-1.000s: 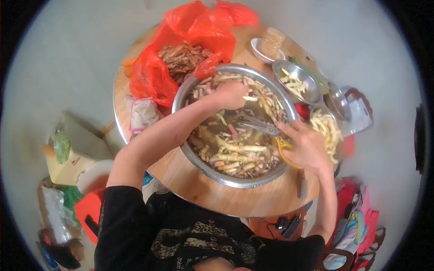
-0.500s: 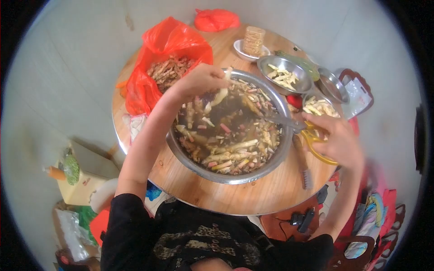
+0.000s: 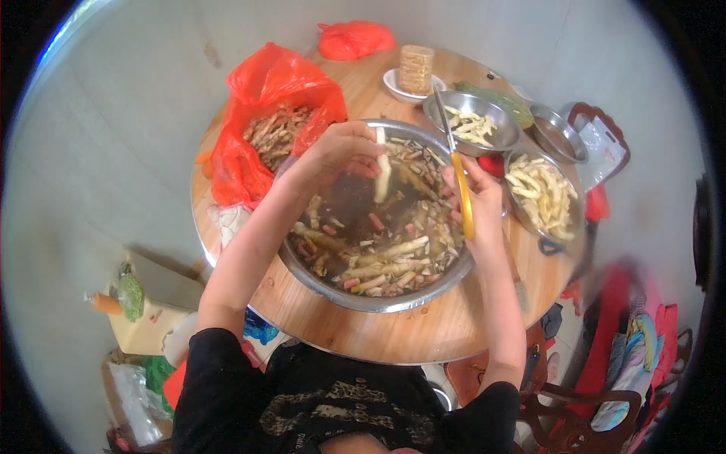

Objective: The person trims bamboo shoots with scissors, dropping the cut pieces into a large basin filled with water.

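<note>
My left hand (image 3: 346, 153) pinches a pale, peeled piece of ginger root (image 3: 383, 172), which hangs upright over the wide metal basin (image 3: 382, 304). Dark water fills the basin, with knobbly ginger roots (image 3: 389, 261), pink stem bits and pale scraps floating in it. Over the basin's right rim, my right hand (image 3: 484, 198) is closed round yellow-handled scissors (image 3: 461, 181). Their blades point up and away from me, apart from the root. Peeled pieces lie in a metal bowl (image 3: 490, 147) and in another bowl (image 3: 541, 195) to the right.
An open red plastic bag (image 3: 236, 144) of unpeeled roots stands left of the basin on the round wooden table (image 3: 378, 333). Behind are a tied red bag (image 3: 355, 41), a stack of round crackers (image 3: 416, 69) in a white dish and another metal bowl (image 3: 560, 135). Chairs (image 3: 582, 431) stand lower right.
My right hand has moved left with the scissors, swinging their blades from over the basin to pointing away. The root in my left hand now hangs lower and more upright. The view has shifted slightly.
</note>
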`<state>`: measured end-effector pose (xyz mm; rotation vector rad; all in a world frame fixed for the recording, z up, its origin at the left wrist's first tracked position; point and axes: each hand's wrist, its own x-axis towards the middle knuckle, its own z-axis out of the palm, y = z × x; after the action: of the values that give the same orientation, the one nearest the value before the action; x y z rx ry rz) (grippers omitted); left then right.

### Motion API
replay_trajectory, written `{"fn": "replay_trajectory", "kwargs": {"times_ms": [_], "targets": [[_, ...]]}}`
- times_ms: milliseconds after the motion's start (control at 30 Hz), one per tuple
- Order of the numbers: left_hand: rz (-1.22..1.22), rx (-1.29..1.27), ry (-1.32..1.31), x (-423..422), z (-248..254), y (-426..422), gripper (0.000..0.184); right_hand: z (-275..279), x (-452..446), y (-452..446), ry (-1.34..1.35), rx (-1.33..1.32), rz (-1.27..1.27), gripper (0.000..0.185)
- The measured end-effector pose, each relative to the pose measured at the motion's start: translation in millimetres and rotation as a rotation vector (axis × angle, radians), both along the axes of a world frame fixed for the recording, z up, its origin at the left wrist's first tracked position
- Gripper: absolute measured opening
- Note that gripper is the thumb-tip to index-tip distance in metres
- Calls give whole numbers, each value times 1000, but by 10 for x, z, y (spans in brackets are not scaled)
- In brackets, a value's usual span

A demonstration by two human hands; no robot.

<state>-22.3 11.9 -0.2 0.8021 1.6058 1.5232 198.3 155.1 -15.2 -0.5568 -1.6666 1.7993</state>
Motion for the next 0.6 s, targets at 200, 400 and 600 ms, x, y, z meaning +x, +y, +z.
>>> {"fn": "replay_trajectory", "kwargs": {"times_ms": [200,400,600], "targets": [[-131,265,-342,170,-47,194,21,-60,-151,-38,-3,-50,49,53],[-112,320,-385,239,-131,250,22,-92,-156,-107,111,-85,104,56],[22,-57,225,-59,-408,307,27,-48,-168,-27,116,-70,-15,49]]}}
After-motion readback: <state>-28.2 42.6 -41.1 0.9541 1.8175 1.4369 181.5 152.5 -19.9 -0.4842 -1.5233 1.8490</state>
